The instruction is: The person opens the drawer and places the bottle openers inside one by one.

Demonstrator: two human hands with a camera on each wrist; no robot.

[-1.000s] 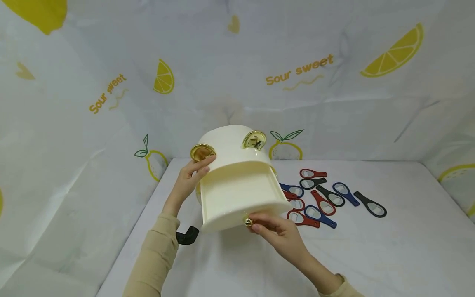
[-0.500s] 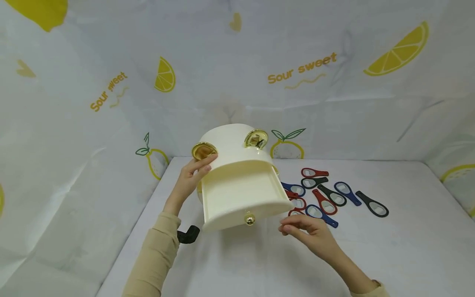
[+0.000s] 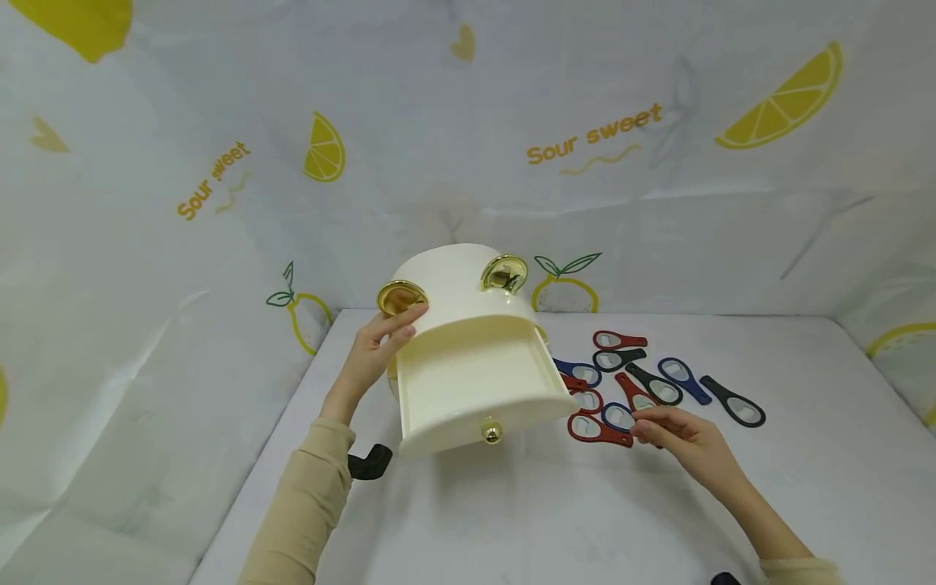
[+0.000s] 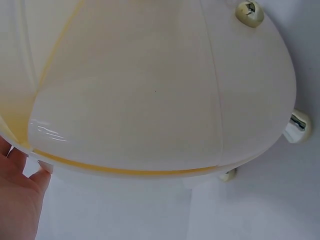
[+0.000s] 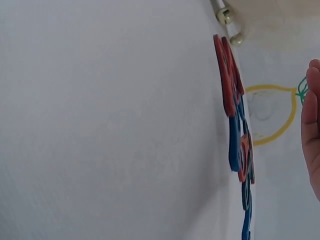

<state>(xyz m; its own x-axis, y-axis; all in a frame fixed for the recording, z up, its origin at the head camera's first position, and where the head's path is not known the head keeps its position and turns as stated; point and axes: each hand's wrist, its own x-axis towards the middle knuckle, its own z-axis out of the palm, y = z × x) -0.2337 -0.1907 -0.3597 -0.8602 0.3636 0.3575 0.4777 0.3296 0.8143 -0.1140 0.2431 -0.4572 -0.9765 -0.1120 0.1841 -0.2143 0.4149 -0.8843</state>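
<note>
Several flat openers [image 3: 638,397], red, blue and black, lie on the white worktop [image 3: 512,520], at the right of the white box [image 3: 453,275]; some of them touch or overlap, and one black opener [image 3: 733,401] is the farthest to the right. The right hand [image 3: 687,443] is over a blue opener [image 3: 618,418] and hides its handle in the head view; the fingers are slightly bent, the tips come close together with a narrow gap, and I see nothing held in them; the right wrist view shows this hand apart from the openers. The left hand [image 3: 369,353] holds the box at its left edge, with one finger near the left gold disc [image 3: 400,297] and the thumb lower on the rim; the box is tilted, and I cannot tell whether it rests on the worktop. Its drawer [image 3: 448,432] stands out toward the person, the inside visible, a round gold knob [image 3: 492,431] on the front; a black object [image 3: 371,463] is beside the left sleeve [image 3: 303,500]; behind hangs a pale cloth [image 3: 409,97] with lemon prints.
</note>
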